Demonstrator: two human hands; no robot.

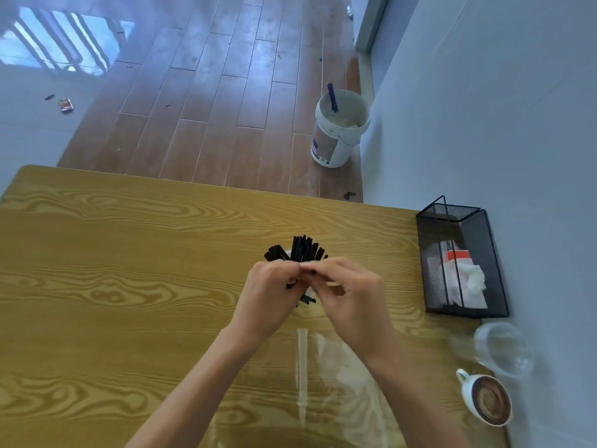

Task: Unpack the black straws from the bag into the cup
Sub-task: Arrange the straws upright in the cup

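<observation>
A bundle of black straws (302, 248) fans out above the middle of the wooden table (129, 253). My left hand (271, 295) grips the bundle from the left, and the lower straw ends stick out under it. My right hand (349, 292) meets it from the right, with fingertips pinching at the straws. Something pale shows between the hands; I cannot tell what it is. The clear plastic bag (323, 376) lies flat on the table below my wrists. A clear plastic cup (504, 349) stands at the right edge, away from both hands.
A black mesh holder (462, 263) with napkins sits at the table's right side against the wall. A white coffee cup (487, 400) stands near the front right corner. Beyond the table a white bucket (339, 127) stands on the wooden floor.
</observation>
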